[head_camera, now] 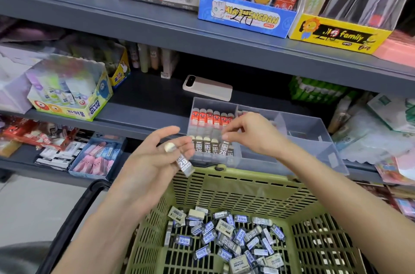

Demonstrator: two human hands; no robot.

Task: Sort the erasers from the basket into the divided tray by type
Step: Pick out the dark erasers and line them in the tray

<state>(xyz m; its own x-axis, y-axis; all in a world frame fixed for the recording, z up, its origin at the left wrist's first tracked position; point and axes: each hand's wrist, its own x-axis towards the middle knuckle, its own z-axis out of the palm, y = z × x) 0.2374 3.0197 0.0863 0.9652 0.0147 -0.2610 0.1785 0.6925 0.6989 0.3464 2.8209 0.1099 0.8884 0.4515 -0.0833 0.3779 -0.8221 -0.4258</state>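
Note:
My left hand [152, 159] holds a grey-sleeved 2B eraser [183, 161] above the far rim of the green basket [224, 186]. Several grey and blue-labelled erasers [226, 237] lie loose on the basket floor. The clear divided tray [314, 139] sits on the shelf behind it. Red-sleeved erasers [210, 117] fill its back left compartment and upright 2B erasers [207, 144] its front left one. My right hand [251, 132] reaches over that front row, its fingertips pinching the top of a tilted 2B eraser [223, 149].
A beige power bank [207, 88] lies on the shelf behind the tray. A glue-stick box [74, 96] stands at the left, boxes of pink and white erasers [96, 157] below it. Packaged goods [381, 130] crowd the right. The basket's black handle [74, 213] hangs at its left.

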